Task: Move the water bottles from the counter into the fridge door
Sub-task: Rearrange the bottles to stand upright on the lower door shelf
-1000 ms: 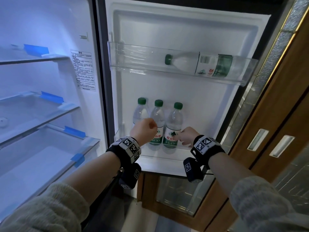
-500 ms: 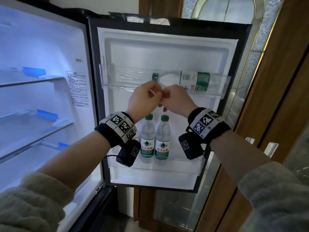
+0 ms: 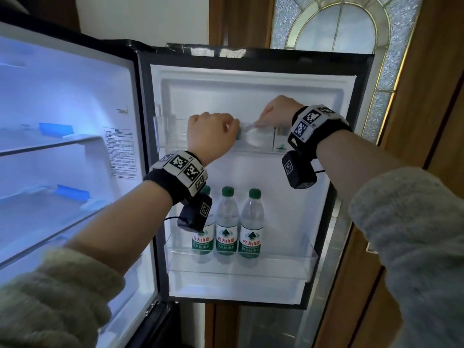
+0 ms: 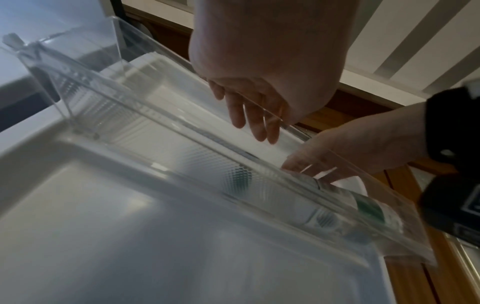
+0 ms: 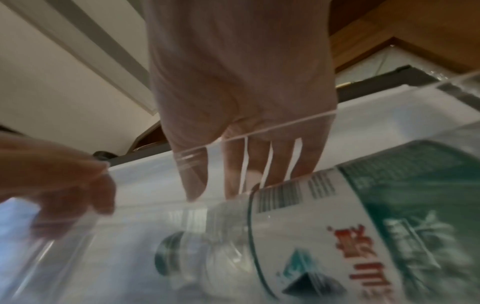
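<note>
A green-capped water bottle [image 3: 256, 139] lies on its side in the clear upper door shelf [image 3: 173, 131]. My right hand [image 3: 273, 111] reaches over the shelf rim. Its straight fingers [image 5: 254, 164] hang behind the clear wall and touch the bottle [image 5: 337, 226] at its shoulder. My left hand [image 3: 213, 131] is over the rim beside the cap. Its fingers [image 4: 252, 119] hang loosely into the shelf and hold nothing. Three more bottles [image 3: 227, 227] stand upright side by side in the lower door shelf [image 3: 288, 264].
The fridge body [image 3: 62, 146] stands open on the left with bare glass shelves. A wooden cabinet [image 3: 414, 121] and a patterned glass panel [image 3: 339, 26] sit right of the door. The lower shelf has free room right of the three bottles.
Both hands rose from the lower-shelf bottles to the upper shelf. They met in front of it, then parted; the right hand now reaches in onto the lying bottle.
</note>
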